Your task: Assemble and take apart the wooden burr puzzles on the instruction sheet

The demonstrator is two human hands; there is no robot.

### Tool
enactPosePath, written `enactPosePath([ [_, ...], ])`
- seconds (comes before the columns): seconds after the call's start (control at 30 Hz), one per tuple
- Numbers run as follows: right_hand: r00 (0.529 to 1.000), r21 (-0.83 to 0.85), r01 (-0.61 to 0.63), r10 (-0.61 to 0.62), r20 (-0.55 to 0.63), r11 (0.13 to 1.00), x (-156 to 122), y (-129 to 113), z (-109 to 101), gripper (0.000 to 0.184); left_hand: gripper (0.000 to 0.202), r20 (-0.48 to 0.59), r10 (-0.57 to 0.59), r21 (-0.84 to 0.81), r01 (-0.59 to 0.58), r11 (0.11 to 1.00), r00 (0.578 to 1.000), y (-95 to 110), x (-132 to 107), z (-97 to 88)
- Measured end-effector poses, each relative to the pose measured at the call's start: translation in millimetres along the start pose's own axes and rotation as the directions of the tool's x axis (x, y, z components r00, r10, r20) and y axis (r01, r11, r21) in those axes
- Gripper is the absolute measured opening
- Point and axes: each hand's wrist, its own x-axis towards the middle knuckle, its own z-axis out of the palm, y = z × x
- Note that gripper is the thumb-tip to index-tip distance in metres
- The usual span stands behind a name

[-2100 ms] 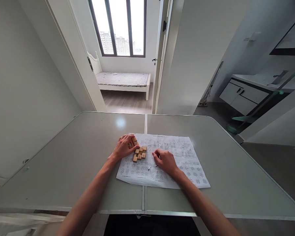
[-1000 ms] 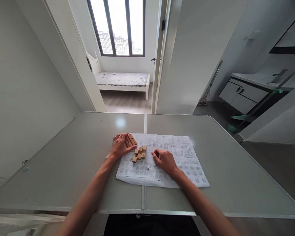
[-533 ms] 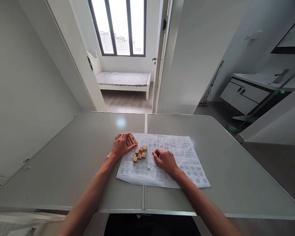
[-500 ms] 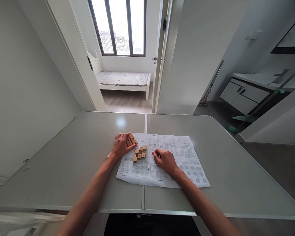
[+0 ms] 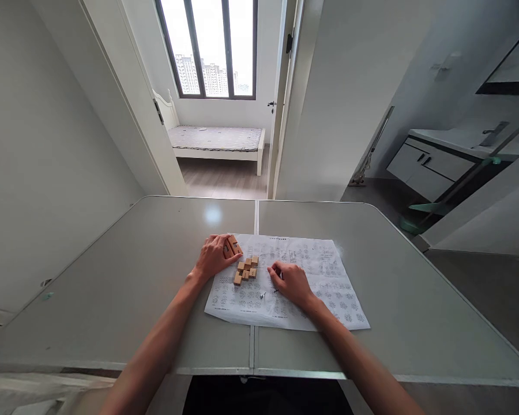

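A printed paper sheet [image 5: 315, 271] lies on the grey table [image 5: 125, 288]. Several small wooden blocks [image 5: 246, 270] sit joined in a cluster on the sheet's left part. My left hand [image 5: 214, 257] rests at the sheet's far-left corner, fingers curled round another wooden piece [image 5: 232, 246]. Just right of the cluster, my right hand [image 5: 290, 282] lies on the paper with its fingers curled in; what they pinch, if anything, is hidden. Two tiny dark bits [image 5: 263, 295] lie on the sheet in front of the cluster.
The table is made of two halves with a seam [image 5: 256, 230] down the middle. Beyond it an open doorway shows a bed [image 5: 216, 141] under a window. A cabinet with a sink [image 5: 432, 164] stands at the right.
My left hand has lifted the wooden piece slightly away from the cluster toward the sheet's far-left corner. My right hand has hardly moved.
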Motion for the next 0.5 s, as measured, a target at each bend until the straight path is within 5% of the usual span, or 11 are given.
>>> enactPosePath([
  [0.5,1.000,0.005,-0.008,0.008,0.000,1.000,0.0,0.2,0.5,0.029,0.073,-0.034,-0.081,0.017,0.082,0.996,0.996,1.8,-5.2,5.1],
])
